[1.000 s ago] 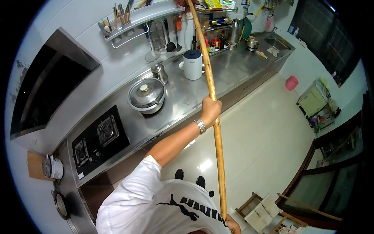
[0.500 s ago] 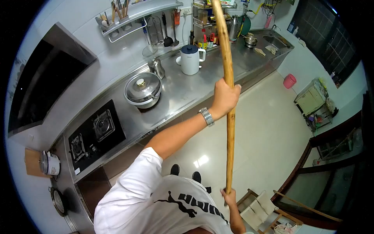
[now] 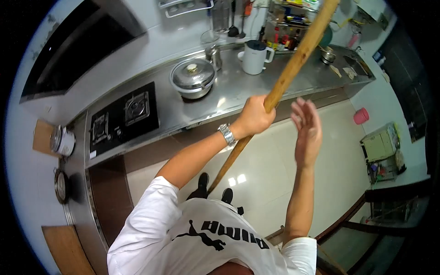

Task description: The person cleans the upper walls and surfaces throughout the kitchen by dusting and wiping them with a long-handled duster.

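Observation:
My left hand (image 3: 254, 115), with a metal watch on the wrist, is wrapped round a long wooden pole (image 3: 298, 57). The pole slants from the top edge of the head view down toward my feet; its upper end is out of view, and its lower part narrows near my shoes (image 3: 201, 185). To the right of the pole, my right hand (image 3: 308, 130) is raised with fingers extended and somewhat blurred, apart from the wood and holding nothing.
Along the wall runs a steel counter (image 3: 229, 94) with a lidded pot (image 3: 192, 78), a white kettle (image 3: 253, 58) and a gas stove (image 3: 130, 112). A pink bucket (image 3: 361, 116) and a small cabinet (image 3: 379, 144) stand on the right. Dark-framed doors (image 3: 366, 220) are at lower right.
My right hand has let go of the pole's lower part and risen beside my left hand. The pole has tilted, its top rightward and its lower end toward my feet. The view has shifted.

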The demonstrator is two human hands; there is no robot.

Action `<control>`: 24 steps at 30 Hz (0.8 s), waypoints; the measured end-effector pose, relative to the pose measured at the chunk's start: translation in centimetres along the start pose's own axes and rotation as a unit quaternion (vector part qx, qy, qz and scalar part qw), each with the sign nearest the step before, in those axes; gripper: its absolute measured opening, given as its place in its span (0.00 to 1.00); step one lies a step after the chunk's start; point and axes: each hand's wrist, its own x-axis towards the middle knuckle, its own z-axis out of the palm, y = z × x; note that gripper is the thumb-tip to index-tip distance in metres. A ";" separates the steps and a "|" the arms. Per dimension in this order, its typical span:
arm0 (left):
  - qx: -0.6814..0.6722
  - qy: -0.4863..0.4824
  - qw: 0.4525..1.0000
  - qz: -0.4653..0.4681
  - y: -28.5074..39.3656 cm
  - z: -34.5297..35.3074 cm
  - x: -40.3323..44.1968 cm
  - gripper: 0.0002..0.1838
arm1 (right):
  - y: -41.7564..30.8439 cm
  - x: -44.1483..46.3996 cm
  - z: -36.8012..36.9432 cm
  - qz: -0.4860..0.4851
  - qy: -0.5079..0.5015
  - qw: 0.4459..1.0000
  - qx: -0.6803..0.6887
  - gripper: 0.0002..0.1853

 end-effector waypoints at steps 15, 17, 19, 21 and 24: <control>0.228 -0.117 0.958 -0.129 -5.2 -6.1 -21.3 0.13 | 4.1 -3.3 9.9 0.179 0.172 0.945 0.213 0.15; 0.279 -0.139 0.937 -0.159 -6.3 -8.3 -26.2 0.15 | 5.3 -5.6 11.4 0.197 0.169 0.942 0.215 0.15; 0.316 -0.135 0.921 -0.184 -8.0 -10.9 -31.5 0.16 | 6.2 -7.5 13.5 0.220 0.167 0.937 0.215 0.15; 0.350 -0.111 0.907 -0.204 -9.0 -14.5 -36.4 0.16 | 6.7 -9.6 16.1 0.250 0.171 0.931 0.203 0.14; 0.363 -0.065 0.900 -0.233 -10.7 -19.1 -44.0 0.17 | 6.3 -12.2 20.0 0.280 0.141 0.924 0.217 0.14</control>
